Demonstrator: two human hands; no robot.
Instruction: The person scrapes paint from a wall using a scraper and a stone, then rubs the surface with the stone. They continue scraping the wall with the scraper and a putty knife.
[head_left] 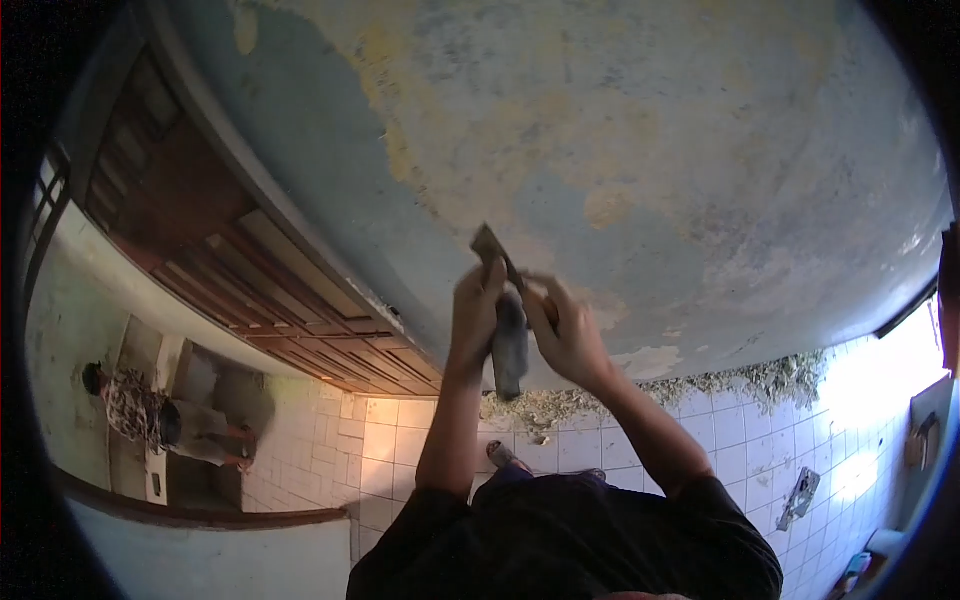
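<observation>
Flat-bladed scraper [487,243] mid-view, in front of the wall [640,120], tip toward 11 o'clock. R hand [572,340] looks closed on its handle end; L hand [476,310] narrow, thumb by blade. Grey oblong block [511,350] hangs at 6 o'clock of it, blurred, can't tell which hand bears it. Best, imo: firm R grip, L thumb behind the edge, wrists steady, blade angle const.

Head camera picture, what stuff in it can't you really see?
- Head view: grey object by the left hand and right hand; blur hides what it is.
- Head view: lower end of the flat blade; the hands cover it.
- Head view: face of the distant person; too small.
- Head view: part of the tiled floor; bright glare washes it out.
</observation>
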